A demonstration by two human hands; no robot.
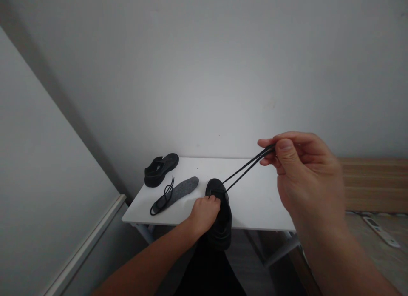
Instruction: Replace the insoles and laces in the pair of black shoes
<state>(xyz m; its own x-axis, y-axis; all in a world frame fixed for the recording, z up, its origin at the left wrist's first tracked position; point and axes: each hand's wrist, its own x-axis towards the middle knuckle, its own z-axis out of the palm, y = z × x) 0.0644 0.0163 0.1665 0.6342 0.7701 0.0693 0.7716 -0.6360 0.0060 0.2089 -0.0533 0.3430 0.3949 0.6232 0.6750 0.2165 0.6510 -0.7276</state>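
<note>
My left hand (204,215) grips the toe-side top of a black leather shoe (221,223), which stands on its end at the table's front edge. My right hand (306,177) is raised to the right and pinches two strands of black shoelace (250,166) between thumb and fingers. Both strands run taut down to the shoe's eyelets, partly hidden by my left hand. Farther back lie a second black shoe (161,170) on its side, a grey felt insole (180,193), and a loose, looped black lace (163,199) across the insole's end.
The objects sit on a small white table (255,211) against a grey wall. A wooden surface (372,185) lies to the right, and a white remote control (381,231) is lower right. A white cabinet side (57,160) fills the left.
</note>
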